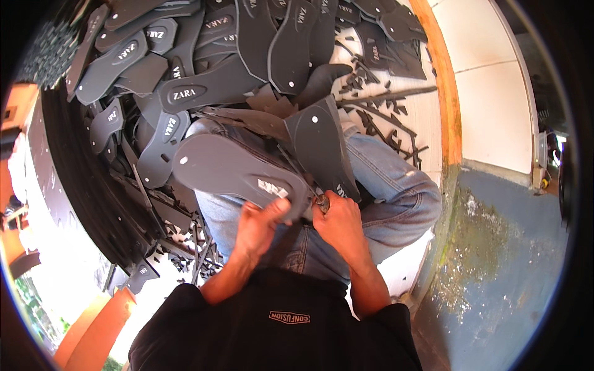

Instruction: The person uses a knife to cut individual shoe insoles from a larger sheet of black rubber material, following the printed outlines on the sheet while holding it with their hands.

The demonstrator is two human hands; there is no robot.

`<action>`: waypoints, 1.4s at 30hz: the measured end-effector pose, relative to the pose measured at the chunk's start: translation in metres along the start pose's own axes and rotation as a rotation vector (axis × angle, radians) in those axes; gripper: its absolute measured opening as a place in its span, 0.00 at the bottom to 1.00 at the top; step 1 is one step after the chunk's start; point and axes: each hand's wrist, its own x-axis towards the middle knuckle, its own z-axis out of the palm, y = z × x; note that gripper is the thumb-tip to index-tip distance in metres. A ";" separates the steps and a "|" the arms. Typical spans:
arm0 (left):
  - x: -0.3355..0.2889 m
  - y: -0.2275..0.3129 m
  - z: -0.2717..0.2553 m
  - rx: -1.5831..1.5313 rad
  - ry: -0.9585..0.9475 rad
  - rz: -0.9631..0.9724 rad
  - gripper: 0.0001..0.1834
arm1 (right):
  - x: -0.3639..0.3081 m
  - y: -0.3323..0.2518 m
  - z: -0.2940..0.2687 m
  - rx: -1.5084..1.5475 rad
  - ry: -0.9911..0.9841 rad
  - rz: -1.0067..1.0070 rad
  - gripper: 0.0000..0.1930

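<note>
My left hand is closed on the heel end of a dark grey shoe sole, its thumb lying on top beside the pale print. The wide toe end points away to the left and carries a white dot. In my right hand is a small hand tool; the fingers cover most of it, so its kind is unclear. It sits right at the sole's heel edge. Another dark sole lies over my lap, just beyond my right hand, partly on my jeans.
A large heap of dark soles spreads ahead and to the left. Black offcuts litter the white floor at the right, with more scraps at the left. Long black sheets stand along the left side. An orange-brown edge borders the right.
</note>
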 end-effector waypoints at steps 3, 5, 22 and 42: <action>-0.011 0.001 0.007 0.002 -0.078 -0.022 0.17 | 0.017 -0.010 -0.005 0.087 0.041 -0.093 0.11; -0.009 0.015 0.011 -0.007 -0.128 0.057 0.17 | 0.021 -0.007 -0.004 0.193 0.189 0.010 0.13; 0.072 -0.068 0.030 0.232 -0.019 0.001 0.12 | -0.016 0.083 -0.004 0.623 0.487 0.390 0.16; 0.016 -0.006 0.034 0.020 -0.098 -0.107 0.15 | -0.030 0.029 -0.007 1.368 0.056 0.247 0.05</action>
